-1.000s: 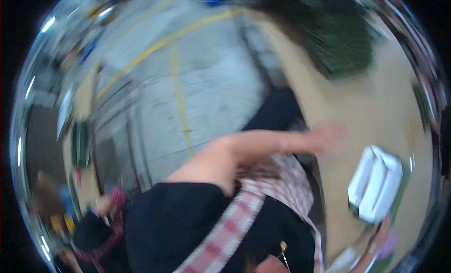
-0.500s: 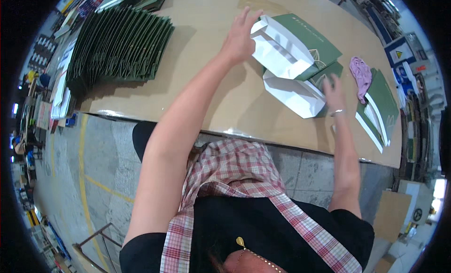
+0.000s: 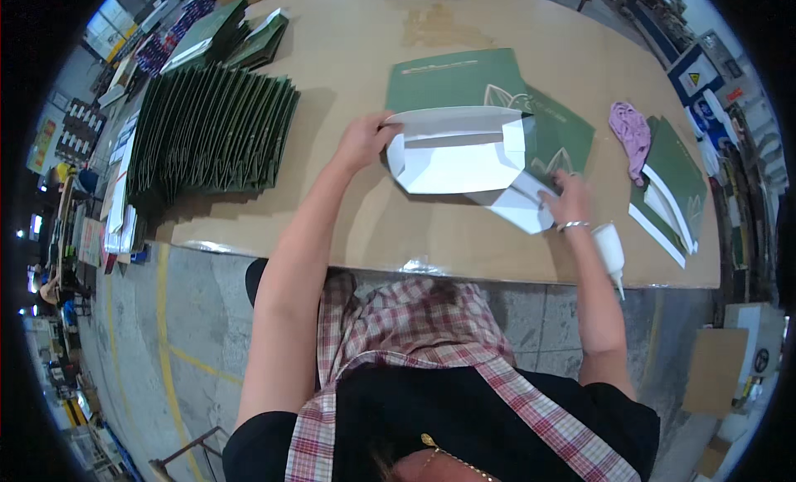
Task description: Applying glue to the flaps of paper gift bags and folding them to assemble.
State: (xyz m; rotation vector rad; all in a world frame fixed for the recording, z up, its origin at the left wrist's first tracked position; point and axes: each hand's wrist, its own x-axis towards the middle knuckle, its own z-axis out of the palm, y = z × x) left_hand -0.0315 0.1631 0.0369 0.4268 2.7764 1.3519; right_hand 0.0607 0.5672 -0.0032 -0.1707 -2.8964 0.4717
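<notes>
A green paper bag (image 3: 452, 77) lies flat before me, its white bottom end (image 3: 456, 168) folded open towards me. My left hand (image 3: 369, 142) pinches the left corner of that open end between thumb and fingers. Partly underneath, to the right, lies a second green bag (image 3: 568, 127) with a white flap showing at its near end. My right hand (image 3: 569, 202) has its fingers curled over the right edge of this lower bag, the thumb towards the white flap. Next to my right wrist lies a white squeeze bottle (image 3: 609, 248) with a thin nozzle.
A long row of folded green bags (image 3: 215, 133) stands at the left, with more bags (image 3: 257, 42) behind it. A pink cloth (image 3: 630, 138) rests by another green bag (image 3: 680, 175) at the right. The brown table's near edge (image 3: 414, 268) runs before my waist.
The upper bag has shifted left and turned squarer to me, with my left hand moving along at its corner. My right hand has come nearer and closed on the lower bag's edge.
</notes>
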